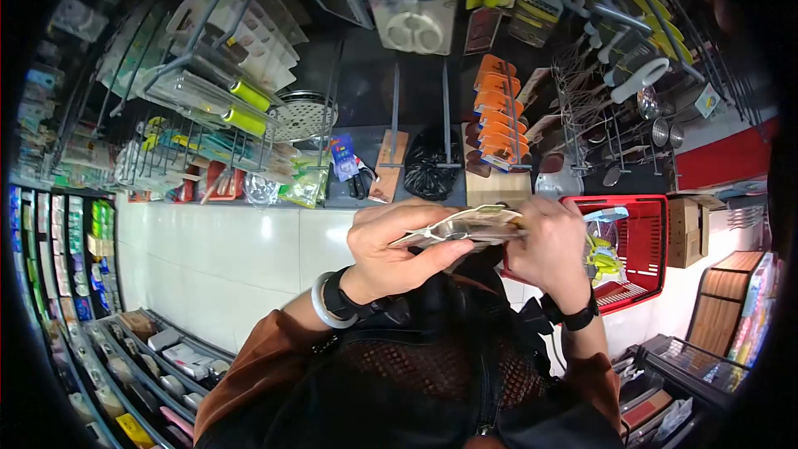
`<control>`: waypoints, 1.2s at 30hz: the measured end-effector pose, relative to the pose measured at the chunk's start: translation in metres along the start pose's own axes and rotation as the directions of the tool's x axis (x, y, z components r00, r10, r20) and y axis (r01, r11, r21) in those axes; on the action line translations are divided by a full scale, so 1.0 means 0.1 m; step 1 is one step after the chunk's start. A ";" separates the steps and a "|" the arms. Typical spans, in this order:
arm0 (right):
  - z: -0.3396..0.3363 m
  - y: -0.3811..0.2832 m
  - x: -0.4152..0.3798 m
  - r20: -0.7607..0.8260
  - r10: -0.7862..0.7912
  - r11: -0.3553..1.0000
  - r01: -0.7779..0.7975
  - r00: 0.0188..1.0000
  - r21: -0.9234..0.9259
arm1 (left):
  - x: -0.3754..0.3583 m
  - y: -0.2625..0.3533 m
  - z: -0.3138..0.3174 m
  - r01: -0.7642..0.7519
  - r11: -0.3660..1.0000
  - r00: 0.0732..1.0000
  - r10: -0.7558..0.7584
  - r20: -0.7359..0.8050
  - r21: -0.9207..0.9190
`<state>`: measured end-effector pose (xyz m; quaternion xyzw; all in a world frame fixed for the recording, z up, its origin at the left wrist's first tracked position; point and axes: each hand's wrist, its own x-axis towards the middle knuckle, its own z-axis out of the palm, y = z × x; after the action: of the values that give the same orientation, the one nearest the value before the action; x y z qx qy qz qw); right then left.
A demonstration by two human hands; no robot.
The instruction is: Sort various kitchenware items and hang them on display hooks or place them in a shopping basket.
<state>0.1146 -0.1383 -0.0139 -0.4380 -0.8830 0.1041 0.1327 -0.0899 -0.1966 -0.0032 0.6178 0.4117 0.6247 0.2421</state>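
Observation:
A flat, pale package (461, 228) with clear plastic is held up in front of the chest, seen nearly edge-on. My left hand (407, 241) grips its left end, thumb below and fingers above. At its right end my right hand (549, 243) is closed, with the fingertips curled round the edge. What the package contains is too small to tell. Just beyond the hands lies a light wooden board (499, 189) on the lower shelf. Right of my right hand stands a red basket (651, 249) holding green and blue items (605, 258).
Orange-carded packages (500, 120) hang on hooks ahead, beside a black plastic bag (430, 168). Whisks and ladles (657, 129) hang at the right. Cardboard boxes (684, 231) stand past the basket. Shelves of goods (158, 357) are at the lower left.

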 end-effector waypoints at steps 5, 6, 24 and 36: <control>0.49 -0.44 0.34 0.132 -0.112 0.809 0.013 0.985 0.587 | -0.16 -0.38 -0.46 0.130 0.983 0.991 -0.126 -0.038 0.126; 0.62 -0.51 0.40 0.178 -0.087 0.719 -0.062 0.980 0.692 | -0.21 -0.52 -0.51 0.196 0.977 0.980 -0.192 -0.047 0.086; 2.56 -0.28 0.42 0.258 0.224 0.651 -0.342 0.940 0.678 | -0.74 -2.04 -0.70 0.438 0.869 0.879 -0.468 0.094 0.231; 2.58 -0.43 0.79 0.182 0.289 0.646 -0.332 0.940 0.687 | -0.42 -2.24 -0.75 0.552 0.832 0.832 -0.554 0.024 0.053</control>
<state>-0.0476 -0.1176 -0.2325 -0.4945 -0.6893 0.4686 0.2463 -0.2040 -0.1253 -0.2019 0.4897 0.5814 0.5069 0.4065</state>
